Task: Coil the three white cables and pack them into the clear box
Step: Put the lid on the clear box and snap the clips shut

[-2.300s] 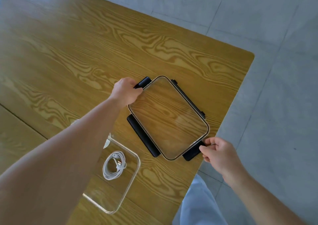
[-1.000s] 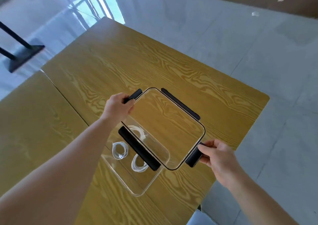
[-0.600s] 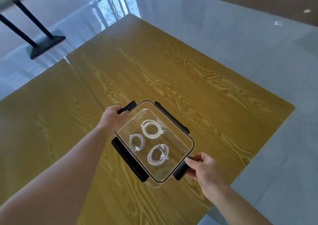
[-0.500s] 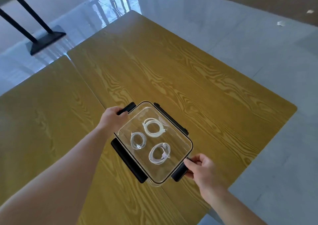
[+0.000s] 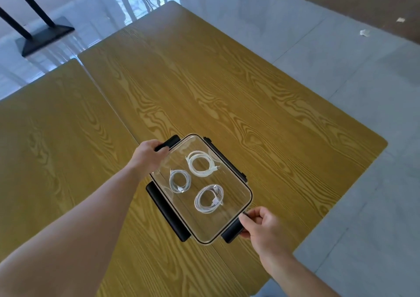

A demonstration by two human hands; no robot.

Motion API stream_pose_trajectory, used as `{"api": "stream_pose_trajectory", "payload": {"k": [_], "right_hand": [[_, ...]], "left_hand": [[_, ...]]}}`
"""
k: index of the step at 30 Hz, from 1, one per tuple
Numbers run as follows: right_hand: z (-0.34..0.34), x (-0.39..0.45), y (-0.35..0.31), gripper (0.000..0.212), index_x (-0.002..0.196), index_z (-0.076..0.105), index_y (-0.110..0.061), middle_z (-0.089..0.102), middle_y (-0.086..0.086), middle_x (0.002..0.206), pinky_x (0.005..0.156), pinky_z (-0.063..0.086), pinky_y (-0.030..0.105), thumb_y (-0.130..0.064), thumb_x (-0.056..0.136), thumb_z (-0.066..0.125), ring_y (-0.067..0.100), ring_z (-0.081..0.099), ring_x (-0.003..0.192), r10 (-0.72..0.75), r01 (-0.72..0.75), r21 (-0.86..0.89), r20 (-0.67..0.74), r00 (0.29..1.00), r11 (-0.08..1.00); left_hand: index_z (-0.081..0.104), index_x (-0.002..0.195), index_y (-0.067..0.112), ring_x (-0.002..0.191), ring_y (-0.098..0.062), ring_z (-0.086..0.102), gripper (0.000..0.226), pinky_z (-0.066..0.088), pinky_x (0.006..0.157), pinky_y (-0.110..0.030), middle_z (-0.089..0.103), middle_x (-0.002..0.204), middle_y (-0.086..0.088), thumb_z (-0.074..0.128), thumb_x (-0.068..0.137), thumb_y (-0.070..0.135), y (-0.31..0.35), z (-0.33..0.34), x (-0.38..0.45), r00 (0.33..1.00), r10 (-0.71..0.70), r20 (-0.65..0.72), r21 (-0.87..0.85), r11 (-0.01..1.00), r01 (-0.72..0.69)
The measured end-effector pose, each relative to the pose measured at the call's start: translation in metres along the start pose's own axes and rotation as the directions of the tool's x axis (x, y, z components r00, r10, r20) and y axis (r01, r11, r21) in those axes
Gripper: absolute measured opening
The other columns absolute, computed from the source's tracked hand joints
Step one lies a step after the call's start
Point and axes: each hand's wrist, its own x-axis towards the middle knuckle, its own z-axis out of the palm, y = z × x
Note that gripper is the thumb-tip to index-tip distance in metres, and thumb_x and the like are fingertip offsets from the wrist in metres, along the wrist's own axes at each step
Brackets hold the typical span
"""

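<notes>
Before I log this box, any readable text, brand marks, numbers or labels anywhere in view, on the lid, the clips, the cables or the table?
None: no readable text anywhere in this view.
Clear lid: bare, no print or label visible.
Black clips: plain, no marking visible.
Three white cables: any marking on the plugs is too small to tell.
Wooden table: wood grain only.
</notes>
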Motion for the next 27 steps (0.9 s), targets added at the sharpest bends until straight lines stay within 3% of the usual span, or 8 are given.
{"api": "stream_pose_trajectory", "payload": {"k": [6, 9, 12, 15, 18, 21, 23, 27], "right_hand": [[-0.001, 0.005, 0.005, 0.011, 0.092, 0.058, -0.001, 0.071, 0.019, 0.084, 0.059, 0.057, 0.025, -0.007, 0.092, 0.066, 0.023, 0.069, 0.069, -0.064, 0.066, -0.117, 0.026, 0.998, 0.991], [-0.004, 0.007, 0.006, 0.017, 0.092, 0.056, -0.002, 0.066, 0.014, 0.079, 0.059, 0.054, 0.03, -0.014, 0.091, 0.068, 0.019, 0.059, 0.061, -0.057, 0.066, -0.155, 0.061, 0.996, 0.986], [-0.011, 0.006, 0.008, 0.033, 0.085, 0.051, -0.009, 0.05, 0.001, 0.071, 0.053, 0.044, 0.028, -0.036, 0.087, 0.071, 0.014, 0.045, 0.057, -0.055, 0.054, -0.332, 0.005, 0.998, 0.942], [-0.012, 0.004, 0.007, 0.038, 0.071, 0.046, -0.015, 0.046, -0.003, 0.058, 0.047, 0.037, 0.025, -0.042, 0.09, 0.066, 0.011, 0.038, 0.048, -0.074, 0.074, -0.447, 0.018, 0.997, 0.892], [-0.003, 0.005, 0.004, 0.042, 0.066, 0.054, -0.014, 0.056, 0.001, 0.055, 0.051, 0.042, 0.03, -0.047, 0.089, 0.062, 0.017, 0.048, 0.049, 0.024, 0.013, -0.419, 0.082, 0.996, 0.908], [0.005, 0.007, 0.001, 0.051, 0.081, 0.065, 0.002, 0.067, 0.006, 0.061, 0.054, 0.052, 0.03, -0.048, 0.088, 0.067, 0.017, 0.059, 0.051, 0.075, -0.041, -0.381, 0.075, 0.994, 0.924], [0.006, 0.007, -0.001, 0.049, 0.088, 0.067, 0.008, 0.068, 0.008, 0.063, 0.056, 0.055, 0.029, -0.041, 0.09, 0.068, 0.016, 0.061, 0.051, 0.086, -0.055, -0.36, 0.07, 0.994, 0.931], [0.007, 0.007, -0.004, 0.038, 0.085, 0.067, 0.004, 0.07, 0.011, 0.066, 0.058, 0.058, 0.03, -0.033, 0.093, 0.066, 0.017, 0.063, 0.054, 0.091, -0.057, -0.357, 0.08, 0.993, 0.932]], "left_hand": [[0.068, 0.099, 0.013, 0.053, -0.016, 0.048, 0.021, 0.038, 0.046, -0.025, 0.059, 0.07, -0.002, 0.055, 0.097, 0.029, -0.005, 0.003, 0.005, 0.999, -0.026, 0.024, -0.055, 0.998, 0.028], [0.067, 0.105, 0.014, 0.057, -0.015, 0.052, 0.022, 0.041, 0.047, -0.024, 0.065, 0.078, -0.001, 0.056, 0.096, 0.031, -0.004, 0.002, 0.008, 0.997, -0.051, 0.054, -0.072, 0.996, 0.055], [0.059, 0.125, 0.022, 0.08, -0.015, 0.062, 0.035, 0.05, 0.06, -0.027, 0.068, 0.109, 0.0, 0.061, 0.093, 0.035, -0.003, 0.002, 0.011, 0.997, -0.067, 0.03, -0.088, 0.994, 0.069], [0.056, 0.134, 0.024, 0.105, -0.015, 0.059, 0.045, 0.056, 0.082, -0.036, 0.061, 0.129, 0.0, 0.067, 0.09, 0.031, -0.002, 0.002, 0.007, 0.995, 0.066, -0.079, 0.026, 0.998, -0.064], [0.07, 0.116, 0.018, 0.092, -0.022, 0.066, 0.024, 0.055, 0.083, -0.033, 0.07, 0.114, -0.003, 0.064, 0.093, 0.021, 0.003, 0.004, 0.0, 0.971, 0.234, -0.049, 0.198, 0.955, -0.22], [0.074, 0.106, 0.017, 0.078, -0.028, 0.068, 0.021, 0.059, 0.07, -0.04, 0.071, 0.09, -0.008, 0.056, 0.096, 0.017, 0.008, 0.005, -0.007, 0.973, 0.229, 0.001, 0.219, 0.95, -0.224], [0.073, 0.108, 0.017, 0.076, -0.031, 0.068, 0.023, 0.058, 0.069, -0.041, 0.072, 0.092, -0.009, 0.053, 0.098, 0.015, 0.011, 0.006, -0.01, 0.977, 0.214, -0.019, 0.211, 0.956, -0.205], [0.072, 0.114, 0.016, 0.078, -0.031, 0.068, 0.025, 0.058, 0.072, -0.042, 0.07, 0.094, -0.008, 0.051, 0.1, 0.016, 0.011, 0.012, -0.012, 0.98, 0.192, -0.055, 0.183, 0.967, -0.179]]}}
